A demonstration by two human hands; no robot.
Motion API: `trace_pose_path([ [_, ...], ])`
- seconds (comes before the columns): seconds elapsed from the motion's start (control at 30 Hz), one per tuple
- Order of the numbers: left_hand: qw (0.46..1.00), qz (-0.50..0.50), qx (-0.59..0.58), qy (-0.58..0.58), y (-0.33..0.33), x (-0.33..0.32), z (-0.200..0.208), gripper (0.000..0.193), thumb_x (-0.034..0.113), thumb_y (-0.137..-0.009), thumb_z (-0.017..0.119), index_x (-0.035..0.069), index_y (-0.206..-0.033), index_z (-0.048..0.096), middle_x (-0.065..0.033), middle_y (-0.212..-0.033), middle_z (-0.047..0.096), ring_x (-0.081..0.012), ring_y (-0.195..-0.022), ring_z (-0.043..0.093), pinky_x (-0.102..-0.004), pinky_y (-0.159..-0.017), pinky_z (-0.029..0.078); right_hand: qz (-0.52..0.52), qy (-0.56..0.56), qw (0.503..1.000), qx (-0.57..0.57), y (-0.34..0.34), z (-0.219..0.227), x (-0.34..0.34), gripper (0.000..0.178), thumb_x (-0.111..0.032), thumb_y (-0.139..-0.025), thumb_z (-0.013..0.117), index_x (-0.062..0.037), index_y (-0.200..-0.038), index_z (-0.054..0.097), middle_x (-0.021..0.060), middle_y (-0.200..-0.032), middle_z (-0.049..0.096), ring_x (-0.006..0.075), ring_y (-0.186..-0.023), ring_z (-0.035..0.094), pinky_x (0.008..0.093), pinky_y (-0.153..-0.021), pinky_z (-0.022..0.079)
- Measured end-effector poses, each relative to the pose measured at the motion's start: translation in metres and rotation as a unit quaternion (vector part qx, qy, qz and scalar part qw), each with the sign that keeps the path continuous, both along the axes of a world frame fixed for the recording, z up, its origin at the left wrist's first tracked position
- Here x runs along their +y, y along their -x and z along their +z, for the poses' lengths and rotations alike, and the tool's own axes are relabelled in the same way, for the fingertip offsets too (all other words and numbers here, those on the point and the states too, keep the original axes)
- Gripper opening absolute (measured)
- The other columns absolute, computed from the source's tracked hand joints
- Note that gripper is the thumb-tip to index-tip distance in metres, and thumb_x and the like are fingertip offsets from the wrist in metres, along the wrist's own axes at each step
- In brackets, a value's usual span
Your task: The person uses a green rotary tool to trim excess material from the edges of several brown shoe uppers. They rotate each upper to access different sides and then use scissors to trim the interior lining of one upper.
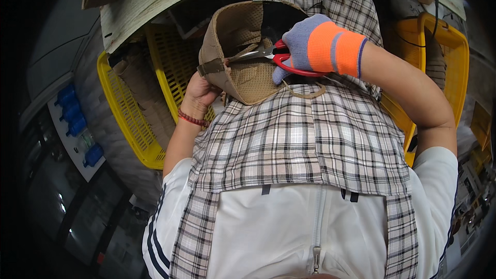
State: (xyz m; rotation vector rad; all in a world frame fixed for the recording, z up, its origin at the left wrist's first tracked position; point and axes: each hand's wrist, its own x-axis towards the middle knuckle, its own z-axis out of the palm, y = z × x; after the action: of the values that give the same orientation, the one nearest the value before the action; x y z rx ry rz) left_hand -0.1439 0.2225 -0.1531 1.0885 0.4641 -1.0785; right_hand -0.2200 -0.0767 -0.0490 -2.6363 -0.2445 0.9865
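Note:
A tan fabric piece (211,56), rounded and hollow like a cap, is held up over my lap, its mesh lining facing me. Bare and wearing a red bead bracelet, my left hand (202,89) grips its left side beside a small strap; most of those fingers are hidden behind the fabric. My right hand (305,41), in a grey and orange glove, is closed on red-handled scissors (281,58). Their blades point left across the opening, tips close to the edge by my left thumb. A thin tan cord or strip (305,94) hangs below my right hand.
Yellow plastic baskets (121,124) with tan fabric pieces stand at my left, and another yellow basket (457,67) is at my right. A pale worktable (155,18) curves across the far side. My checked apron (279,144) covers my lap. Blue water bottles (72,108) sit farther left.

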Motion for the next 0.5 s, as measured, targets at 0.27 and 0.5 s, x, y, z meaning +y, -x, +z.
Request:
trace_pose_path([
  [0.27,0.999,-0.02,-0.027,0.036,-0.011,-0.007,0.011,0.035,-0.009,-0.078,0.07,0.002,-0.11,0.065,-0.0112,-0.11,0.066,-0.023,-0.104,0.062,-0.0338,-0.09,0.054,-0.048,-0.064,0.993,0.088,0.003,0.001,-0.018,0.047,-0.052,-0.084,0.061,-0.0062,-0.085,0.072,0.0088,-0.069,0.067,0.0229,-0.066,0.066,0.0341,-0.06,0.051],
  [0.5,0.98,0.036,-0.178,0.077,-0.022,-0.039,-0.035,0.042,0.03,-0.1,0.047,0.005,-0.133,0.051,-0.0083,-0.126,0.059,-0.0206,-0.113,0.057,-0.0359,-0.095,0.049,-0.214,-0.393,0.782,0.434,0.017,-0.046,-0.062,0.091,-0.078,-0.087,0.028,0.0043,-0.092,0.066,0.0007,-0.058,0.05,0.0098,-0.048,0.046,0.026,-0.047,0.042],
])
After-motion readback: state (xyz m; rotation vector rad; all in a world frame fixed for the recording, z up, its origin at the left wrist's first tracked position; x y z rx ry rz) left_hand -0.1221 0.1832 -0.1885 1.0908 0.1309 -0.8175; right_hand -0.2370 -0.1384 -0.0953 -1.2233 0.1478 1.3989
